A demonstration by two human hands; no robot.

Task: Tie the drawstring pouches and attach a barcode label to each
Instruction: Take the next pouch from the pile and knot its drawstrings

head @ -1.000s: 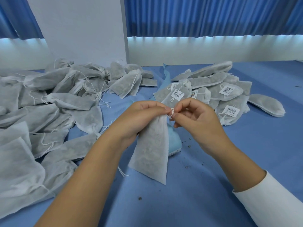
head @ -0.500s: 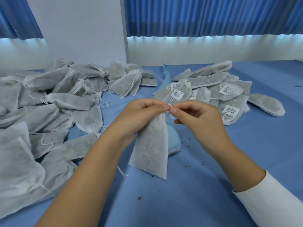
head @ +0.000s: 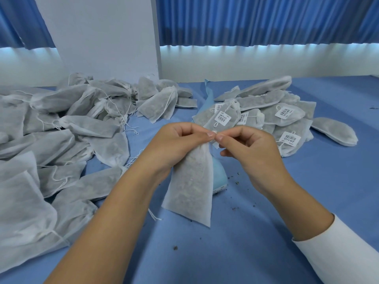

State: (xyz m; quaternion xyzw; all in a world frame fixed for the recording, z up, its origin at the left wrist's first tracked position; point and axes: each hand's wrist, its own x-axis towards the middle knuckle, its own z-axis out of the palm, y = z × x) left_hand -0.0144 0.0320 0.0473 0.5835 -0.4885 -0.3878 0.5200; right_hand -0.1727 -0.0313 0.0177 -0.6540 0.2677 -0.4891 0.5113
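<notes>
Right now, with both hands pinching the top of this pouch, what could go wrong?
The left hand grips the pouch at its neck while the right hand pinches the drawstring; a slip could loosen it and shed more crumbs. It shows no barcode label yet, so it might get mixed into the labelled pile.

**View:** head. One wide-angle camera, worn on the person's head.
**Facing:** forward and down across the blue worktop (head: 266,253).
**Range:** close. The left hand (head: 180,144), the right hand (head: 252,152) and the pouch (head: 190,191) between them sit at mid-frame, and the forearms enter from the lower edge.
**Field:** broad. It takes in the unlabelled heap (head: 30,181) at left and the labelled heap (head: 287,115) at centre-right. At the far side it reaches the white wall (head: 102,37) and the blue curtains (head: 256,19).
</notes>
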